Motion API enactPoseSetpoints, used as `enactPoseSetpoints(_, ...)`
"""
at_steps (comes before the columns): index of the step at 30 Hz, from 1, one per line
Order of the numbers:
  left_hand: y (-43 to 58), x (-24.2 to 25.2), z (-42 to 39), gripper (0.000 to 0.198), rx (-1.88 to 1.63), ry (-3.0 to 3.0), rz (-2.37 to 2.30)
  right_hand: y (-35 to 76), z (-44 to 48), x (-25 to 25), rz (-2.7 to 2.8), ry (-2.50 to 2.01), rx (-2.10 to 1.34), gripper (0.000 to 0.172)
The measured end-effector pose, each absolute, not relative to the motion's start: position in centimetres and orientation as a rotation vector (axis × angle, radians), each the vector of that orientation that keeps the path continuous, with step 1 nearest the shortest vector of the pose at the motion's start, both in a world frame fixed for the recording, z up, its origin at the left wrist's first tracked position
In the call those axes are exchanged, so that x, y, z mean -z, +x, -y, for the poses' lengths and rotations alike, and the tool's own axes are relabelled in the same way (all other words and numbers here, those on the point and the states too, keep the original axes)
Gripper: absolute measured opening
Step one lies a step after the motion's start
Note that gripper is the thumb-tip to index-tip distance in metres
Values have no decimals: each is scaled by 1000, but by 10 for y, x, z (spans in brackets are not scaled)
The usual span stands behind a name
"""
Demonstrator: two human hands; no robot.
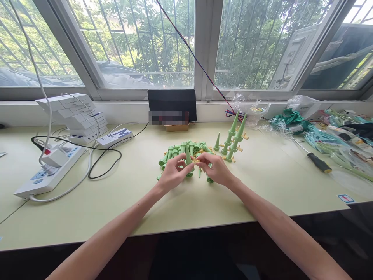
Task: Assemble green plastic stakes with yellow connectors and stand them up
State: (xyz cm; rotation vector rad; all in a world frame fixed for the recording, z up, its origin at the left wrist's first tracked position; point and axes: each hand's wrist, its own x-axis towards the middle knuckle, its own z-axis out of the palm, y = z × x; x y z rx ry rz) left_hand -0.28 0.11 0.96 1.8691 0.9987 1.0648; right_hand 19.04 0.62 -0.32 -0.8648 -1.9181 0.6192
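Note:
A heap of green plastic cones (186,149) with small yellow pieces lies in the middle of the pale green table (140,210). My left hand (172,174) pinches one upright green cone (189,158) at the heap's near edge. My right hand (214,168) meets it from the right, fingertips closed on a small yellow piece (196,159) at that cone's side. Two stacked rows of cones (234,138) lean up at the heap's right, with a single cone (217,142) standing beside them.
A white power strip (43,175) with plugs and cables sits at the left, with white boxes (75,114) behind it. A dark tablet (171,105) leans on the window sill. A screwdriver (316,160) and bags of green cords (329,136) lie at the right.

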Motion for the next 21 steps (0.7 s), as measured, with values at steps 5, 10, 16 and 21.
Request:
enactPoseSetpoints(5,-3,-11,0,30,-1081,1829,-995,191,-6,3,1924,-856,-645,14)
enactPoseSetpoints(10,-3,-14,-1,30,-1072,1839,-950,192,-6,4,1935,-865,-642,17)
enactPoseSetpoints(16,-4,-14,-2,25,-1044,1913,-977,193,-6,5,1975,-872,-614,20)
enactPoseSetpoints(21,-4,-13,-1,23,-1051,1972,-984,193,-6,6,2005,-871,-604,21)
